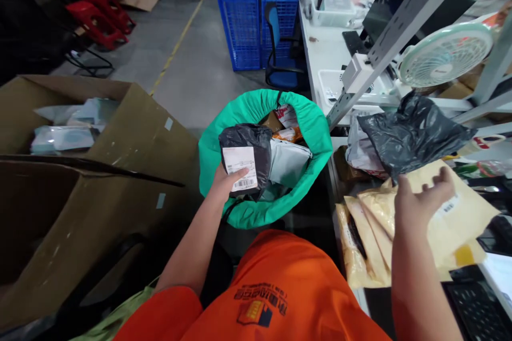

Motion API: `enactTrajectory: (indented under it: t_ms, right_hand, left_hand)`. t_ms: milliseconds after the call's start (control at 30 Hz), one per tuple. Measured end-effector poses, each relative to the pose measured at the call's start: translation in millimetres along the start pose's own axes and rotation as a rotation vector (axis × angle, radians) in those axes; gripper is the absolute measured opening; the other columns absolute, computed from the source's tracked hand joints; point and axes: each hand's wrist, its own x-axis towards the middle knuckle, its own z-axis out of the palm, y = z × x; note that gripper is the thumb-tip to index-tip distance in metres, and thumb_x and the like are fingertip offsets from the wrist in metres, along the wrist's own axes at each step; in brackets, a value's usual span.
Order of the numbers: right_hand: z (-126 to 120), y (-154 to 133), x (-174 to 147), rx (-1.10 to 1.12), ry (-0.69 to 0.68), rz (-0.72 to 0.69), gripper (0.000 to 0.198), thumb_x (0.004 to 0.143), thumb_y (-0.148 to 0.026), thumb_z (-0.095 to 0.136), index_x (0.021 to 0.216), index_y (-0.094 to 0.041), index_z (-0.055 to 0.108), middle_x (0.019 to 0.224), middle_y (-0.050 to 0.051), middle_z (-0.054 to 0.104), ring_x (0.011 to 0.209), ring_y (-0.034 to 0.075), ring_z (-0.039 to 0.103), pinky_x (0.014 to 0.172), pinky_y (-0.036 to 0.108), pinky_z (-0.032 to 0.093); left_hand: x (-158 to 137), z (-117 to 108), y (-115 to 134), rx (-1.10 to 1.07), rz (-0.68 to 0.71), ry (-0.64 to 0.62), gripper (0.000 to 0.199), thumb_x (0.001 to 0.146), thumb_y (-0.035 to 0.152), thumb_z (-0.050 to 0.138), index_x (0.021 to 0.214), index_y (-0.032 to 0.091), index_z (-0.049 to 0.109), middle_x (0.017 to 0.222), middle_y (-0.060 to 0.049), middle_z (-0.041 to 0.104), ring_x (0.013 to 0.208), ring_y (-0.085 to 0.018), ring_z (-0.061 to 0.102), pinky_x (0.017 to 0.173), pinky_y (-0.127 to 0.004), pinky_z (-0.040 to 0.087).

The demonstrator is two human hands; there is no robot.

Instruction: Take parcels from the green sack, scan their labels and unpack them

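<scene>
My left hand (227, 180) grips a black plastic parcel (260, 144) with a white barcode label facing up, thumb on the label. Beneath and beside it is a round green cloth bag (212, 112) whose mouth holds several packages, among them a white mailer (288, 161) and an orange packet (288, 134). Over at the right, my right hand (424, 197) is palm up with fingers apart and nothing in it. It is above yellow padded envelopes (372, 224), close to a black plastic mailer (416, 130) that lies on the pile.
Large cardboard boxes (132, 170) stand at my left, one with plastic packets inside. Blue crates (239, 21) and an office chair (276, 48) are ahead. A white desk (316, 45), a metal post (400, 26), a fan (446, 58) and a keyboard (476, 306) are to the right.
</scene>
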Motion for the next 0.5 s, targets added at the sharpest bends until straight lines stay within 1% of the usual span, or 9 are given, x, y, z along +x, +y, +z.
enactTrajectory:
  t_ms: [67, 133, 200, 233, 267, 300, 367, 433, 500]
  right_hand:
    - [1, -24, -36, 0.175, -0.121, 0.03, 0.077, 0.08, -0.043, 0.068, 0.145, -0.015, 0.038, 0.141, 0.022, 0.043, 0.13, 0.032, 0.047, 0.105, 0.053, 0.043]
    - [7, -49, -71, 0.371, -0.375, 0.026, 0.066, 0.085, -0.047, 0.064, 0.141, -0.02, 0.041, 0.138, 0.016, 0.05, 0.126, 0.028, 0.053, 0.106, 0.052, 0.044]
    - [13, -69, -101, 0.581, -0.692, 0.059, 0.074, 0.085, -0.049, 0.067, 0.147, -0.025, 0.034, 0.148, 0.016, 0.044, 0.13, 0.028, 0.052, 0.107, 0.051, 0.045]
    - [16, -76, -112, 0.662, -0.811, 0.084, 0.082, 0.082, -0.05, 0.071, 0.149, -0.025, 0.031, 0.151, 0.016, 0.042, 0.132, 0.028, 0.051, 0.107, 0.05, 0.046]
    - [17, -79, -121, 0.723, -0.882, 0.117, 0.089, 0.078, -0.051, 0.075, 0.149, -0.024, 0.029, 0.151, 0.017, 0.042, 0.132, 0.029, 0.051, 0.108, 0.05, 0.045]
    - [17, -80, -127, 0.764, -0.91, 0.158, 0.093, 0.074, -0.052, 0.079, 0.149, -0.023, 0.031, 0.149, 0.017, 0.045, 0.131, 0.03, 0.052, 0.108, 0.05, 0.045]
    - [11, -75, -132, 0.815, -0.886, 0.263, 0.093, 0.069, -0.051, 0.083, 0.145, -0.022, 0.036, 0.14, 0.015, 0.055, 0.125, 0.03, 0.057, 0.107, 0.05, 0.047]
    - [1, -67, -132, 0.846, -0.839, 0.363, 0.087, 0.069, -0.05, 0.084, 0.14, -0.024, 0.041, 0.134, 0.012, 0.061, 0.119, 0.029, 0.062, 0.104, 0.049, 0.05]
    - [-12, -60, -131, 0.857, -0.808, 0.401, 0.081, 0.07, -0.049, 0.084, 0.137, -0.025, 0.046, 0.132, 0.011, 0.063, 0.116, 0.029, 0.064, 0.102, 0.048, 0.052]
  left_hand:
    - [-9, 16, 9, -0.182, -0.038, -0.058, 0.07, 0.054, 0.039, 0.091, 0.114, 0.013, 0.066, 0.11, -0.014, 0.074, 0.1, -0.037, 0.071, 0.083, -0.049, 0.061]
    - [-21, 41, 10, -0.248, -0.096, -0.116, 0.072, 0.051, 0.037, 0.093, 0.113, 0.012, 0.067, 0.106, -0.014, 0.075, 0.098, -0.038, 0.072, 0.082, -0.049, 0.061]
    - [-38, 71, 1, -0.269, -0.159, -0.207, 0.079, 0.048, 0.035, 0.094, 0.117, 0.011, 0.065, 0.106, -0.014, 0.076, 0.1, -0.039, 0.071, 0.084, -0.05, 0.061]
    - [-47, 86, -5, -0.275, -0.18, -0.265, 0.084, 0.047, 0.035, 0.095, 0.121, 0.012, 0.063, 0.108, -0.015, 0.075, 0.102, -0.039, 0.07, 0.087, -0.051, 0.06]
    - [-57, 100, -13, -0.28, -0.191, -0.324, 0.09, 0.046, 0.035, 0.095, 0.126, 0.013, 0.061, 0.111, -0.015, 0.075, 0.105, -0.039, 0.07, 0.089, -0.051, 0.059]
    - [-66, 112, -22, -0.283, -0.198, -0.383, 0.094, 0.046, 0.036, 0.095, 0.13, 0.014, 0.059, 0.114, -0.015, 0.074, 0.108, -0.039, 0.069, 0.091, -0.051, 0.058]
    - [-80, 130, -37, -0.283, -0.21, -0.485, 0.1, 0.049, 0.042, 0.094, 0.137, 0.016, 0.053, 0.123, -0.017, 0.07, 0.112, -0.039, 0.067, 0.094, -0.05, 0.057]
    - [-90, 140, -48, -0.255, -0.23, -0.567, 0.101, 0.054, 0.048, 0.092, 0.14, 0.017, 0.048, 0.128, -0.017, 0.067, 0.115, -0.037, 0.066, 0.095, -0.049, 0.057]
    - [-95, 146, -52, -0.191, -0.227, -0.641, 0.1, 0.056, 0.05, 0.091, 0.14, 0.017, 0.047, 0.129, -0.018, 0.067, 0.115, -0.036, 0.065, 0.095, -0.049, 0.056]
